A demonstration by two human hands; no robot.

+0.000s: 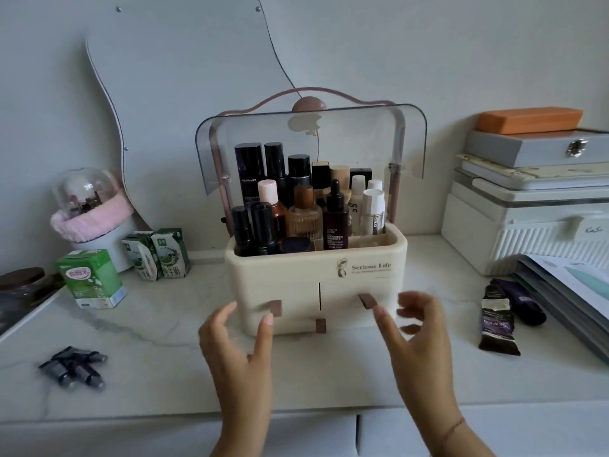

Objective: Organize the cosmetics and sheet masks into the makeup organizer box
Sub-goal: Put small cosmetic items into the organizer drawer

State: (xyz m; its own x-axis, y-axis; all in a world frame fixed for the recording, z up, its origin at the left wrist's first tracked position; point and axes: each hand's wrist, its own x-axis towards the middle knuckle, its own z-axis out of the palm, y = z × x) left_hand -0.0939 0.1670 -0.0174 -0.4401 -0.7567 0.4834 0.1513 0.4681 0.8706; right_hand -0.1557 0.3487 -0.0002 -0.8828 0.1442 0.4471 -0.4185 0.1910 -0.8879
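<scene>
A cream makeup organizer box (290, 278) stands mid-counter with its clear lid (362, 140) swung up. Its top tray is packed with several upright bottles (303, 206). Brown pull tabs mark the shut drawers on its front. My left hand (237, 351) hovers just before the left drawer tab, fingers apart and holding nothing. My right hand (415, 338) is spread in front of the right drawer tab, also holding nothing. Several small dark tubes (74, 367) lie loose at the left of the counter. Two dark tubes (504, 315) lie to the right of the box.
Green milk cartons (90, 278) and a pink-trimmed glass dome (87, 206) stand at the left, below a wavy mirror on the wall. Stacked white and grey cases (527, 206) with an orange box on top fill the right, with papers (573, 282) in front.
</scene>
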